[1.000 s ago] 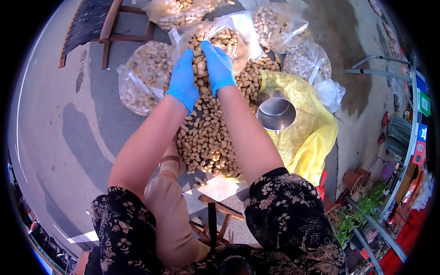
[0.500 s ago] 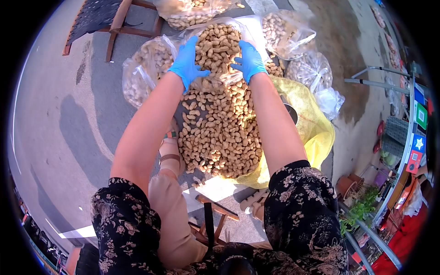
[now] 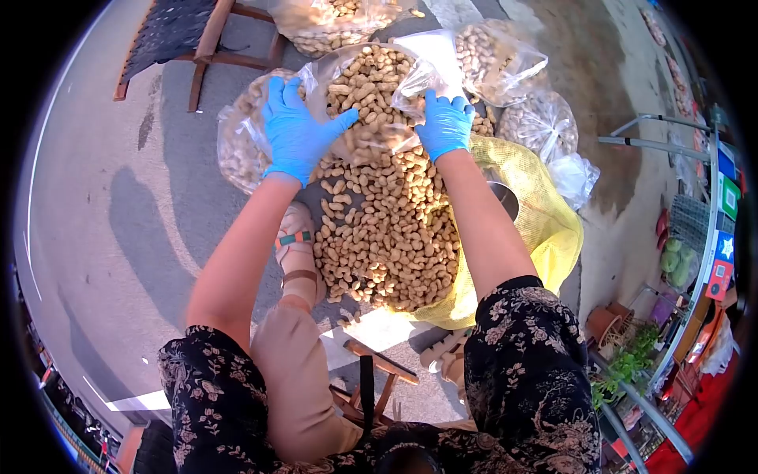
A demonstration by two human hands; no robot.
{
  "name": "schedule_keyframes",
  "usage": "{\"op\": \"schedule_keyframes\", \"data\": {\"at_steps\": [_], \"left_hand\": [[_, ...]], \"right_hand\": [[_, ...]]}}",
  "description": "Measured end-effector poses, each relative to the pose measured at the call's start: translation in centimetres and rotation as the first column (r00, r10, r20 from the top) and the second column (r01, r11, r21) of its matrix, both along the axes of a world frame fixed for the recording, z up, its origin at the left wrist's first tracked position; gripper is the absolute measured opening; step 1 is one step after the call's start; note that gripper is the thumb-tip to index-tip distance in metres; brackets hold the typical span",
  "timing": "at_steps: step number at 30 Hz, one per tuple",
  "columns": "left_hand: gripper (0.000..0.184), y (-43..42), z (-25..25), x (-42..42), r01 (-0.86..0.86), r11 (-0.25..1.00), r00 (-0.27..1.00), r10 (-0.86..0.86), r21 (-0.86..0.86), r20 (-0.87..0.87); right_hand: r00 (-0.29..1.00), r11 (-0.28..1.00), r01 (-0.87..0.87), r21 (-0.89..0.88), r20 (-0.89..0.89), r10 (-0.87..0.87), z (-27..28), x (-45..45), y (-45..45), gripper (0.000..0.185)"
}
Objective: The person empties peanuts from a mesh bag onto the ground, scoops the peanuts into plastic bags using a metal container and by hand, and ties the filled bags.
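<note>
A clear plastic bag (image 3: pixel 359 134) full of peanuts (image 3: pixel 371 75) stands in front of me, its mouth open. My left hand (image 3: pixel 296 134), in a blue glove, is at the bag's left side with fingers spread and thumb pointing at the peanuts. On the right, my gloved right hand (image 3: pixel 444 125) has its fingers curled at the bag's rim, where the film is pulled up in folds. Between my feet and the bag lies a heap of loose peanuts (image 3: pixel 387 237). A yellow mesh sack (image 3: pixel 545 213) is spread under and beside the heap.
Filled bags stand around: a left bag (image 3: pixel 241 150), a back bag (image 3: pixel 332 31), a right bag (image 3: pixel 493 59) and a tied bag (image 3: pixel 541 122). A metal bowl (image 3: pixel 505 197) sits by the sack. A wooden chair (image 3: pixel 209 47) is at back left, a metal rack (image 3: pixel 703 237) at right.
My left hand has moved left and down, off the bag's mouth. My right hand has shifted right and lower, its fingers now curled, and the rim film beside it has folded inward.
</note>
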State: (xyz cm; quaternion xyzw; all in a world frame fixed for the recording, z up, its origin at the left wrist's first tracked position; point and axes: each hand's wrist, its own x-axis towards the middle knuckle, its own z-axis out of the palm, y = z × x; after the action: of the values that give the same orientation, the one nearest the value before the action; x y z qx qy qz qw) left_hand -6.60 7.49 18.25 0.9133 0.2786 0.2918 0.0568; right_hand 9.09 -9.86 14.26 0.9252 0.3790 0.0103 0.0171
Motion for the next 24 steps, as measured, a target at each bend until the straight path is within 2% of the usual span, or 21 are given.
{"op": "schedule_keyframes", "data": {"at_steps": [2,3,4,5,6,8,9,11,12,13,14,16,17,19,20,21,22,23,24], "left_hand": [[0.040,0.4,-1.8,1.4,0.029,0.999,0.994,-0.033,-0.038,-0.101],[0.043,0.3,-1.3,2.2,0.097,0.979,0.989,-0.116,-0.178,-0.097],[0.045,0.1,-0.9,2.5,0.161,0.936,0.977,-0.196,-0.314,-0.085],[0.041,-0.5,-0.4,2.2,0.198,0.498,0.976,-0.183,-0.844,0.120],[0.039,-1.3,0.5,2.1,0.292,0.276,0.949,-0.202,-0.916,0.242],[0.033,-2.2,2.0,2.1,0.442,-0.191,0.868,-0.158,-0.877,0.472],[0.030,-3.1,3.4,2.0,0.399,-0.195,0.871,-0.225,-0.896,0.436],[0.032,-4.5,5.1,2.1,0.289,-0.337,0.939,-0.081,-0.896,0.333],[0.033,-4.9,5.4,2.3,0.241,-0.410,0.963,-0.014,-0.879,0.271],[0.033,-4.8,5.2,2.3,0.104,-0.317,0.987,-0.083,-0.943,0.137],[0.033,-5.0,4.6,2.2,0.124,-0.295,0.979,-0.117,-0.947,0.165],[0.033,-5.6,3.8,1.7,0.162,-0.255,0.958,-0.189,-0.953,0.214],[0.025,-6.2,3.7,1.6,0.179,-0.253,0.972,-0.103,-0.951,0.210],[0.023,-5.4,3.6,2.0,0.388,-0.343,0.916,0.039,-0.856,0.399],[0.022,-4.8,3.7,2.3,0.487,-0.376,0.869,0.116,-0.788,0.481],[0.020,-3.7,4.8,2.9,0.535,-0.369,0.838,0.120,-0.760,0.532],[0.020,-3.6,6.1,3.0,0.551,-0.398,0.826,0.130,-0.734,0.549],[0.020,-3.7,7.5,2.8,0.569,-0.425,0.810,0.139,-0.704,0.570],[0.021,-3.9,8.8,2.6,0.584,-0.452,0.794,0.145,-0.675,0.590]], "right_hand": [[0.981,0.962,0.036,-0.271,-0.174,-0.086,0.1,0.1,-0.3,0.029],[0.951,0.994,0.111,-0.002,-0.290,-0.106,0.5,-0.1,-0.4,0.022],[0.909,0.944,0.208,0.255,-0.407,-0.090,0.9,-0.5,-0.8,0.015],[0.858,0.817,0.325,0.476,-0.512,-0.043,1.3,-0.9,-1.3,0.011],[0.847,0.729,0.342,0.593,-0.531,0.034,2.3,-1.4,-1.3,0.009],[0.832,0.490,0.380,0.785,-0.522,0.191,5.1,-2.7,-0.1,0.010],[0.873,0.567,0.279,0.775,-0.451,0.187,6.6,-3.8,0.2,0.010],[0.939,0.666,0.047,0.744,-0.261,0.226,8.1,-6.5,0.6,0.012],[0.936,0.673,0.025,0.739,-0.254,0.243,8.5,-7.5,0.5,0.013],[0.934,0.679,0.004,0.734,-0.246,0.261,8.7,-8.4,0.2,0.014],[0.929,0.686,-0.014,0.727,-0.244,0.277,8.8,-9.3,-0.1,0.015],[0.915,0.703,0.003,0.712,-0.286,0.286,7.7,-11.0,-1.0,0.019],[0.908,0.709,0.007,0.705,-0.302,0.291,6.8,-11.7,-1.5,0.021],[0.835,0.502,0.349,0.791,-0.506,0.217,4.5,-12.8,-2.6,0.026],[0.773,0.373,0.507,0.777,-0.601,0.203,3.3,-13.3,-3.2,0.029],[0.431,0.255,0.837,0.484,-0.870,0.238,2.8,-13.7,-3.8,0.047],[0.189,0.192,0.951,0.244,-0.945,0.267,2.7,-13.6,-3.8,0.055],[-0.057,0.136,0.991,-0.015,-0.948,0.312,2.5,-13.4,-3.5,0.062],[-0.292,0.091,0.956,-0.278,-0.882,0.370,2.3,-13.2,-3.1,0.070]]}}
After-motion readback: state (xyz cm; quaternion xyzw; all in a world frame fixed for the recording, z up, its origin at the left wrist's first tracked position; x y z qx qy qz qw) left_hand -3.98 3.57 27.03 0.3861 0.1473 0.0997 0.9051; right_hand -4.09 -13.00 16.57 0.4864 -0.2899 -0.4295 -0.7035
